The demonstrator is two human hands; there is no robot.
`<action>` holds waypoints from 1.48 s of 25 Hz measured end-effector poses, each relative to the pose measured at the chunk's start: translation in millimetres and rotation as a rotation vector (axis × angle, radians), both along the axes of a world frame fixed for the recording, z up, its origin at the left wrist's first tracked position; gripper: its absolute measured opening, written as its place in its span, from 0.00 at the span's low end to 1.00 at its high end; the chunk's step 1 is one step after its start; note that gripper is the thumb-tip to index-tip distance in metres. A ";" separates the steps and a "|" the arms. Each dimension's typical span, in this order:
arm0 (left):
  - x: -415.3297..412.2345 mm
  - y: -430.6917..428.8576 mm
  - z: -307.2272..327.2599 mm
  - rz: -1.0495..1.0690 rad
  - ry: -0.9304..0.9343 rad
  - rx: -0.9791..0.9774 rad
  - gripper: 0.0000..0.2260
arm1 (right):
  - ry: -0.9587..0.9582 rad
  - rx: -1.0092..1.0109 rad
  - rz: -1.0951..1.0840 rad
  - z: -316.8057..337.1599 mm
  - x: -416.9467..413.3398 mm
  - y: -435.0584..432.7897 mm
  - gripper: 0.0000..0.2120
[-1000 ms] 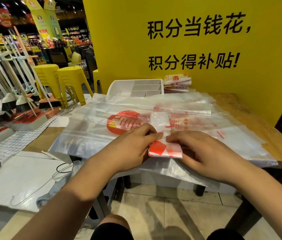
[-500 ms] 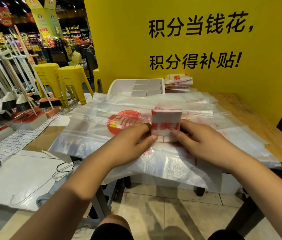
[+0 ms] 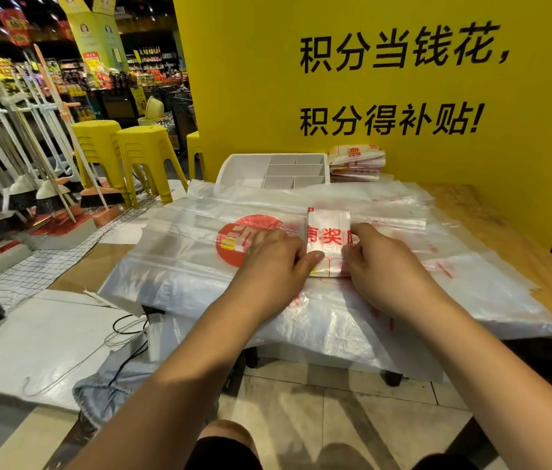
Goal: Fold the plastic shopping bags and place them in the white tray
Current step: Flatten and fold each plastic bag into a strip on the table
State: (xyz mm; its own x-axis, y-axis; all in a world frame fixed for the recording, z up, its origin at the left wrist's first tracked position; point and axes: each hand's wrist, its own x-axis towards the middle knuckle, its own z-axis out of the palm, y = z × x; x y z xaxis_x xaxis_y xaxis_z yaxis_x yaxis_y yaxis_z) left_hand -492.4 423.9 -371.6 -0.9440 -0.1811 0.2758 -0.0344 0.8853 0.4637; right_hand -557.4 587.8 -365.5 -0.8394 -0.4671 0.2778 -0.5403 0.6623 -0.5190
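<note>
A small folded plastic bag (image 3: 328, 232), white with red characters, lies on a stack of flat clear shopping bags (image 3: 179, 259) spread over the wooden table (image 3: 522, 245). My left hand (image 3: 274, 262) pinches its lower left edge and my right hand (image 3: 380, 262) holds its right side, fingers bent onto it. The white tray (image 3: 244, 169), divided into compartments, stands at the back of the table against the yellow wall. Its visible compartments hold nothing.
A pile of folded bags (image 3: 356, 162) rests right of the tray. Yellow stools (image 3: 142, 154) and a rack of brooms (image 3: 30, 184) stand to the left. Cables (image 3: 125, 337) lie on the floor below the table's left edge.
The bag strip at the table's near edge was folded over away from me into a compact square. Both hands moved forward with it and now press its sides.
</note>
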 end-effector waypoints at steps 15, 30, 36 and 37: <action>-14.9 -11.2 10.7 -0.152 -0.256 -0.212 0.25 | 0.242 0.389 0.108 1.8 -23.7 1.9 0.20; -20.2 -19.5 12.5 -0.106 -0.041 -0.260 0.18 | 0.162 0.025 0.207 -11.5 -49.7 31.6 0.25; -21.7 -9.8 7.6 -0.155 -0.055 -0.121 0.12 | 0.137 -0.035 0.285 -14.0 -51.1 33.8 0.12; -21.8 -10.2 8.3 -0.165 -0.062 -0.083 0.12 | 0.127 -0.017 0.291 -14.4 -51.8 34.2 0.13</action>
State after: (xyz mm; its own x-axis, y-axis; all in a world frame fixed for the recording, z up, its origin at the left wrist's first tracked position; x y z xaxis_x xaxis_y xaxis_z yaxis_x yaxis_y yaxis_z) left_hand -514.2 413.7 -363.2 -0.9747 -0.0015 0.2235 0.0881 0.9163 0.3907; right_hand -609.2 621.9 -379.9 -0.6292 -0.6770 0.3818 -0.7672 0.4620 -0.4450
